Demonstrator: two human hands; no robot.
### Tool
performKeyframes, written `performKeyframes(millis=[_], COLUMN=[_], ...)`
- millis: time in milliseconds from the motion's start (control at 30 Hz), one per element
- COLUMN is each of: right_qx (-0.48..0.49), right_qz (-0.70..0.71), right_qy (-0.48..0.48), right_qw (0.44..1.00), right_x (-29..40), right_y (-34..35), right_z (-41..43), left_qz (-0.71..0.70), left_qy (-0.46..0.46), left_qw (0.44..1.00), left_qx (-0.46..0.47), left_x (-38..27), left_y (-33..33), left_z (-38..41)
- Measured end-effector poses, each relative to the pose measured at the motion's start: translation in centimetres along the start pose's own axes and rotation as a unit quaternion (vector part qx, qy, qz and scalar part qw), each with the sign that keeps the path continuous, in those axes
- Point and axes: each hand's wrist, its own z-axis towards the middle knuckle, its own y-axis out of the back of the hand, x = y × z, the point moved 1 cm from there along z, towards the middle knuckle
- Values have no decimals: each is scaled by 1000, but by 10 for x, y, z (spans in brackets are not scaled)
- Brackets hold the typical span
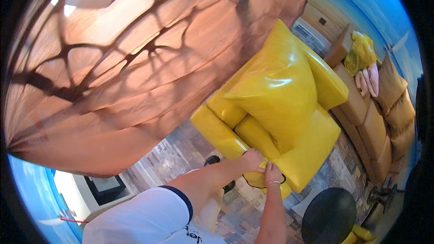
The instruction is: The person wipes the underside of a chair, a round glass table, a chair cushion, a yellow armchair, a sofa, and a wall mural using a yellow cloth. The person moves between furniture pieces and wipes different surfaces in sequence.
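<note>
My left hand (254,161) and my right hand (273,173) are close together above the front corner of a yellow armchair (313,149). Between their fingers they pinch a small yellow piece (263,163), perhaps cloth. A thin black cord (253,186) forms a loop below and around the hands; whether the fingers hold it cannot be told. A light bracelet is on my right wrist. A large glossy yellow cushion (284,91) lies on the chair, beyond my hands, with one pointed corner towards the top.
Large orange-brown fabric (152,91) spans the upper left. A tan sofa (369,125) at right bears a yellow cloth (362,52) and a pink cloth (369,79). A round black top (329,215) stands lower right, a white cabinet-like unit (76,193) lower left. The floor (244,206) is wood-patterned.
</note>
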Motion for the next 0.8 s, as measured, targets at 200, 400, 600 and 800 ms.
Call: performKeyframes(millis=[200,400,600,800], right_qx=[57,-7,18,1], right_qz=[-115,-210,-159,-97], right_qy=[57,135,59,-1], right_qw=[990,968,985,995], right_x=[-28,-31,-6,-37], right_y=[-11,-28,-50,-103], right_z=[18,-7,-114,-202], left_qz=[34,10,28,9], left_qy=[83,81,62,15], left_qw=[992,987,985,993], left_qx=[-85,-141,-158,-119], left_x=[-15,-23,-46,-80], left_y=[-12,-30,-67,-118], left_z=[0,-22,-114,-189])
